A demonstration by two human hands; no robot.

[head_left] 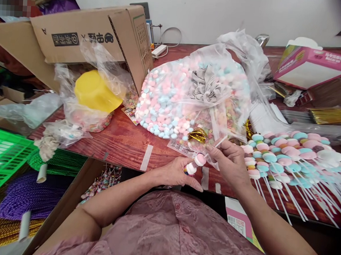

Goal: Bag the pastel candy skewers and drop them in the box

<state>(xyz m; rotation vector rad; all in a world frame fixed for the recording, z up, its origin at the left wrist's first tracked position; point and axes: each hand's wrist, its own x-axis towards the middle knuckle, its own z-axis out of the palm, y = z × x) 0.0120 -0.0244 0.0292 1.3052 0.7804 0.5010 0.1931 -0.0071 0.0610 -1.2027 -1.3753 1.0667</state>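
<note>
candy stack [195, 165] just off near side of candy bag [160, 100]. left hand [176, 171] curled around it, likely keeping pieces in line. right hand [231, 161], apart from left, pinches white stick [221, 141] slanting toward stack; cannot tell whether stick enters. right of bag, candy skewers [283, 156] piled on table [121, 140], stems nearward, probably so soft heads stay away from edge.

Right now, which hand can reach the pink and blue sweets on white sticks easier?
Probably the right hand: though holding a white stick, it's nearer those pink and blue sweets; the left hand is farther.
</note>
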